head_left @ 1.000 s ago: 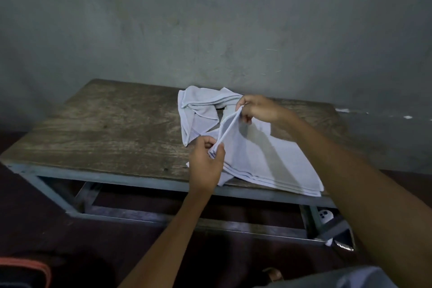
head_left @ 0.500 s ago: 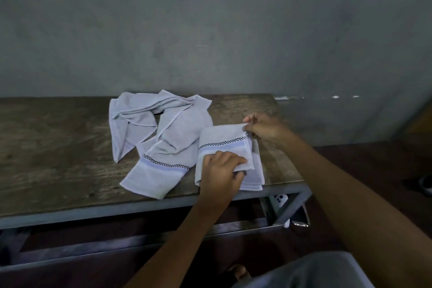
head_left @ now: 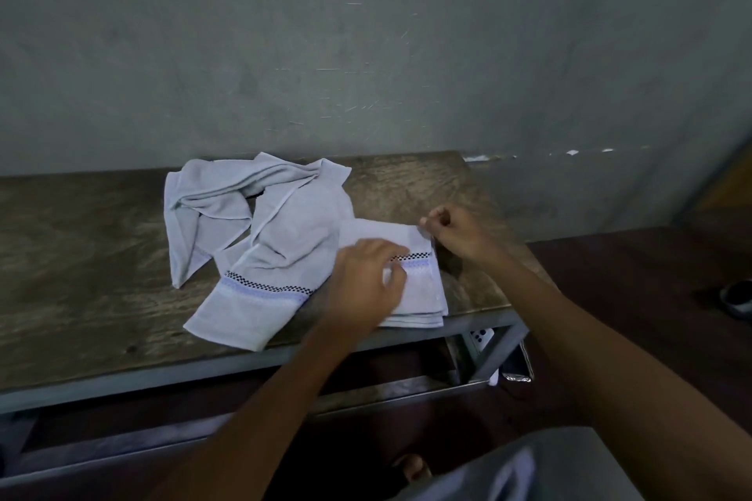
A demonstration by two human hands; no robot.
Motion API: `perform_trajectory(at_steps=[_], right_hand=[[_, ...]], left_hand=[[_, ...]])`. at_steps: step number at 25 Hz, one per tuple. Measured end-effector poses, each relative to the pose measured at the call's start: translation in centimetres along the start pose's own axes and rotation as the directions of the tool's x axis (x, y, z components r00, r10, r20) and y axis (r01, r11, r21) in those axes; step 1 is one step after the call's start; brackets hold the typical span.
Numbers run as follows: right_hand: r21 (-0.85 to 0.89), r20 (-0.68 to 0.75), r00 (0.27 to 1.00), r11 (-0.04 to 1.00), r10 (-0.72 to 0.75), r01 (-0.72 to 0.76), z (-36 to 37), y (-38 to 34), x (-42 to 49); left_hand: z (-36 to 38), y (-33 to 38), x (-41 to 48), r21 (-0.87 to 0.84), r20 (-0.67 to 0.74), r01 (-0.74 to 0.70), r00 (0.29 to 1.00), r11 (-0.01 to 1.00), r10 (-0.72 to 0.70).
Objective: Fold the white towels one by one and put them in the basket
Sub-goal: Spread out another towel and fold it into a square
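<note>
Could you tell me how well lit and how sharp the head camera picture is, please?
Head view: dim, flat light with no glare; the left hand is motion-blurred over the folded towel, the right hand slightly soft; the loose towel shows its checked band crisply; under the table is deep shadow.

Wooden table (head_left: pixel 81 256), metal frame. One folded towel (head_left: pixel 423 297) lies on it under my left hand (head_left: pixel 366 285); loose towels (head_left: pixel 293 248) lie crumpled just left of that grip.
</note>
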State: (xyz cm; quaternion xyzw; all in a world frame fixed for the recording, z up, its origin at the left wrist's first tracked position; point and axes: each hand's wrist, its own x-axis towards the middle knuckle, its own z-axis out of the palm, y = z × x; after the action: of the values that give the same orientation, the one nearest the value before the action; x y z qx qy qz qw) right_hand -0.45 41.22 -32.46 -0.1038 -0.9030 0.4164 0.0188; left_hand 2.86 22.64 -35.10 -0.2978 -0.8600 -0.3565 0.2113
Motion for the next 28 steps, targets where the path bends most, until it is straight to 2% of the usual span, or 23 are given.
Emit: perform_trajectory(at_steps=[2, 4, 5, 6, 8, 10, 12, 15, 17, 18, 20, 22, 23, 24, 26, 28], right_hand=[[-0.104, 0.108, 0.994, 0.994, -0.021, 0.032, 0.0, 0.6, -0.9], [-0.255, 0.042, 0.999, 0.966, -0.032, 0.042, 0.7, 1.7, -1.6], [-0.252, -0.013, 1.0, 0.967, -0.023, 0.018, 0.9, 2.1, -2.1], [-0.208, -0.046, 0.999, 0.978, -0.005, -0.005, 1.2, 2.4, -2.8], [-0.159, 0.019, 0.999, 0.986, 0.048, -0.044, 1.8, 2.5, -4.3], [-0.208, 0.1, 0.991, 0.976, 0.092, -0.069, 1.8, 2.6, -4.9], [-0.313, 0.123, 0.987, 0.948, 0.103, -0.059, 1.0, 2.4, -3.9], [-0.418, 0.11, 0.991, 0.908, 0.08, -0.027, 0.4, 1.6, -0.8], [-0.434, 0.108, 0.994, 0.901, 0.022, 0.027, 0.4, 0.7, 0.5], [-0.417, 0.083, 0.997, 0.908, -0.005, 0.04, 0.5, 0.5, 0.9], [-0.38, -0.043, 0.996, 0.923, -0.083, 0.06, 0.4, 0.2, 0.1], [-0.504, -0.178, 0.964, 0.86, -0.199, 0.085, 0.4, 0.7, -2.3], [-0.562, -0.157, 0.958, 0.819, -0.241, 0.114, 0.6, 1.1, -3.4], [-0.596, -0.063, 0.967, 0.787, -0.245, 0.16, 0.9, 1.5, -4.2], [-0.611, 0.148, 0.977, 0.763, -0.151, 0.211, 1.6, 2.7, -4.5], [-0.604, 0.193, 0.976, 0.773, -0.096, 0.196, 2.0, 3.7, -3.5]], left_hand=[[-0.8, -2.6, 2.4, 0.217, 0.232, 0.097, 0.961, 0.971, -0.148], [-0.9, -4.4, 4.0, 0.358, 0.494, 0.081, 0.829, 0.93, -0.263], [-0.8, -4.8, 4.4, 0.379, 0.543, 0.067, 0.791, 0.923, -0.28], [-0.6, -5.0, 4.5, 0.39, 0.548, 0.056, 0.788, 0.919, -0.281], [-0.6, -5.0, 4.9, 0.413, 0.514, 0.042, 0.814, 0.91, -0.27], [-1.0, -4.3, 5.4, 0.463, 0.498, 0.023, 0.82, 0.886, -0.282], [-1.5, -3.4, 5.4, 0.488, 0.5, 0.035, 0.807, 0.872, -0.313], [-1.7, -3.1, 4.2, 0.394, 0.547, 0.192, 0.737, 0.899, -0.397], [-1.7, -3.3, 3.0, 0.274, 0.577, 0.364, 0.678, 0.89, -0.455], [-1.7, -3.4, 2.7, 0.251, 0.561, 0.41, 0.677, 0.877, -0.477], [-1.6, -3.4, 2.5, 0.268, 0.431, 0.423, 0.751, 0.866, -0.5], [-1.0, -3.5, 2.9, 0.187, 0.296, 0.442, 0.826, 0.877, -0.48], [-0.5, -3.7, 3.3, 0.121, 0.265, 0.471, 0.833, 0.874, -0.486], [-0.1, -3.8, 3.8, 0.068, 0.258, 0.507, 0.823, 0.859, -0.506], [0.8, -4.3, 4.2, 0.022, 0.238, 0.576, 0.791, 0.817, -0.563], [1.4, -4.4, 4.2, 0.061, 0.165, 0.591, 0.789, 0.804, -0.592]])
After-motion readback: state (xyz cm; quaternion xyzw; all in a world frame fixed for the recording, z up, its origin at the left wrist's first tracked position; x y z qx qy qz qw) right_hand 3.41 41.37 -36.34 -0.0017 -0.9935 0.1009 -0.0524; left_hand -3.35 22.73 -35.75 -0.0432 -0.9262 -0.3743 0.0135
